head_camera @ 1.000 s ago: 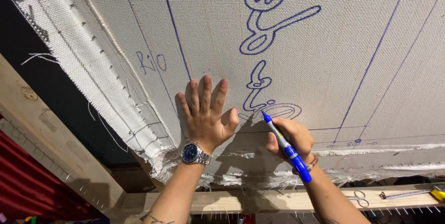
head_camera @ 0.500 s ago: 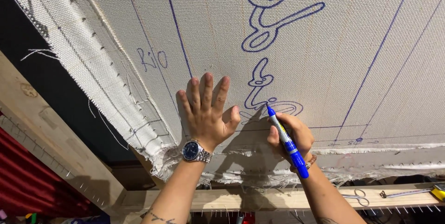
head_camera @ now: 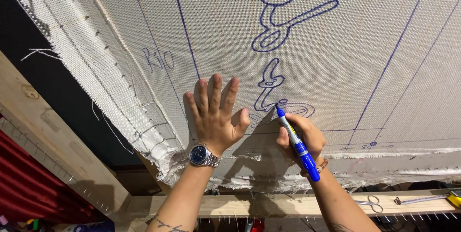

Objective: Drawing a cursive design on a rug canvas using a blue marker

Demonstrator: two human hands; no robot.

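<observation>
Marker (head_camera: 297, 143) tip shifting slightly left since earlier frames, now touching blue loop drawing (head_camera: 276, 100) on woven canvas (head_camera: 360, 44). Right hand (head_camera: 300, 140) gripping marker, fingers clamped around barrel. Left hand (head_camera: 216, 114) pressing flat on canvas just left of marker, fingers spread, holding nothing. Wristwatch (head_camera: 202, 155) showing on left wrist. Scissors (head_camera: 370, 203) lying on wooden frame (head_camera: 269, 205), near right.

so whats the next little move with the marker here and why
Probably draw the tip on along the unfinished curl. The right hand holds the blue marker with its tip on the lowest blue loop on the cloth, and the left hand lies flat beside it, bracing the weave.
</observation>
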